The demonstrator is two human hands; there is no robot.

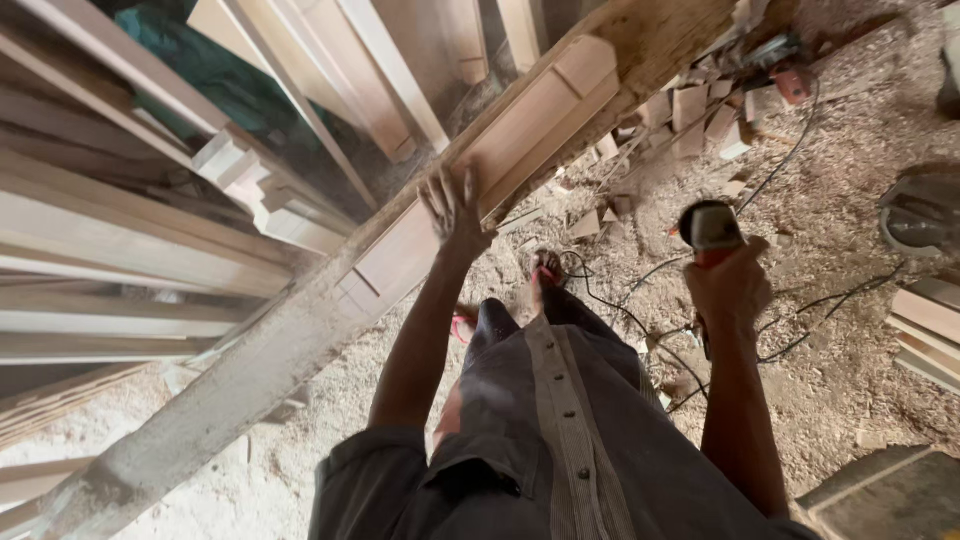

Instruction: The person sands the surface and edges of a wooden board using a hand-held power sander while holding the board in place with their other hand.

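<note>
Here: left hand (pixel 455 212) open, flat on pale panelled wooden board (pixel 480 175); right hand (pixel 732 285) gripping red corded power tool (pixel 710 230); sawdust-covered floor (pixel 820 330), smoothing apparently unfinished.

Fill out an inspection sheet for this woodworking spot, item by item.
Surface: long workbench coated in sawdust, running diagonally.
Job's things: panelled wood piece lying on the bench; power tool with reddish body.
Clutter: offcuts piled at the bench's far end; another tool among them; shavings over the floor.
Grippers: left hand flat, fingers spread, on the panelled piece; right hand gripping the power tool, held off the bench.
Cables: black cord trailing across the floor by the feet.
Surroundings: planks stacked left; boards right.
</note>
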